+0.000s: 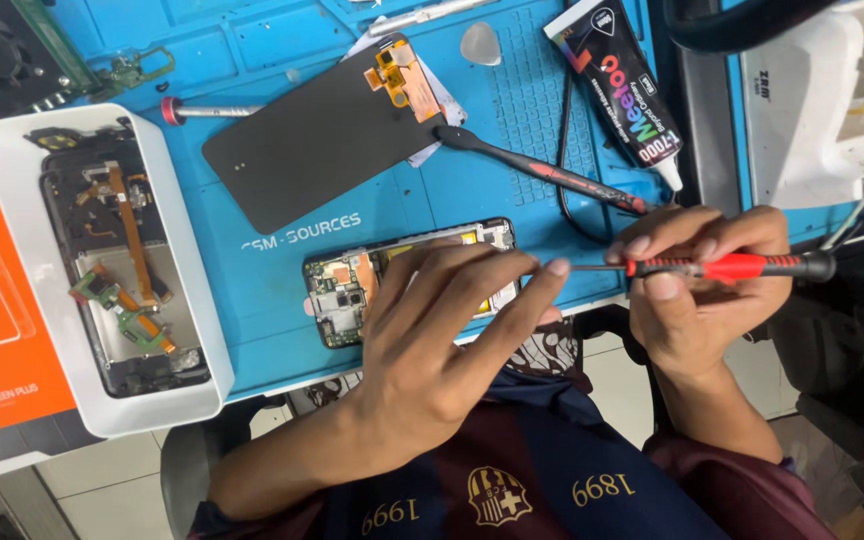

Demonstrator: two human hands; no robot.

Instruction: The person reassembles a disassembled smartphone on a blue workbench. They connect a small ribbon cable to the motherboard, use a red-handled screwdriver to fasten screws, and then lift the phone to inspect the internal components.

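The left hand (432, 340) lies fingers spread over the opened phone (352, 290) at the blue mat's (252, 260) near edge, while the right hand (702, 290) pinches a red-handled screwdriver (722, 267), tip toward the left forefinger. Beyond lie a black screen panel (322, 140), a black brush (542, 170) and a glue tube (617, 80)

The person wears a short-sleeved shirt (552, 480) in dark navy and maroon vertical panels, with a gold-outlined crest at the chest and gold numerals to either side of it. A patterned black-and-white cloth shows above the collar. Both forearms are bare; the left hand (432, 340) and right hand (697, 290) carry no rings, watch or gloves.
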